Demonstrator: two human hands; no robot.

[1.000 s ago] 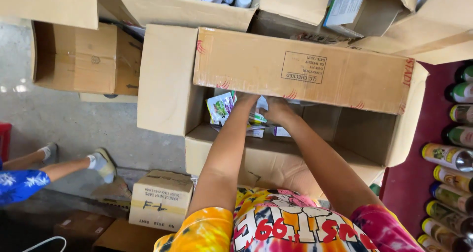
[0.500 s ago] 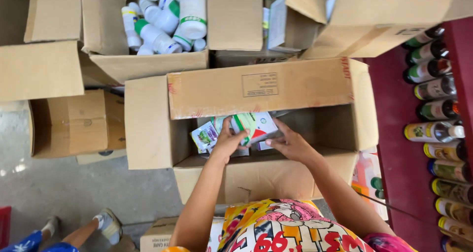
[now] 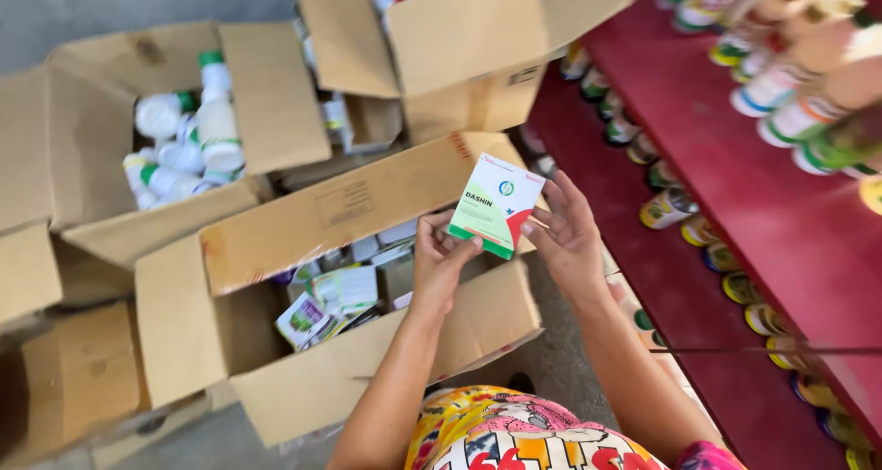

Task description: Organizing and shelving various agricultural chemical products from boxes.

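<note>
At frame centre, the left hand (image 3: 441, 263) and right hand (image 3: 567, 236) are pinching a small white-and-green carton (image 3: 496, 204) between them above an open cardboard box (image 3: 303, 360) of similar packets, while blurred bottles (image 3: 781, 84) are crowding the red shelf (image 3: 735, 185) at right.

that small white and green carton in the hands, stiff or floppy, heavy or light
The small carton probably is stiff: its edges stay straight between the left hand and right hand. Likely light, since fingertips alone carry it. Its flat faces suggest it would slide when pushed, not roll.
</note>
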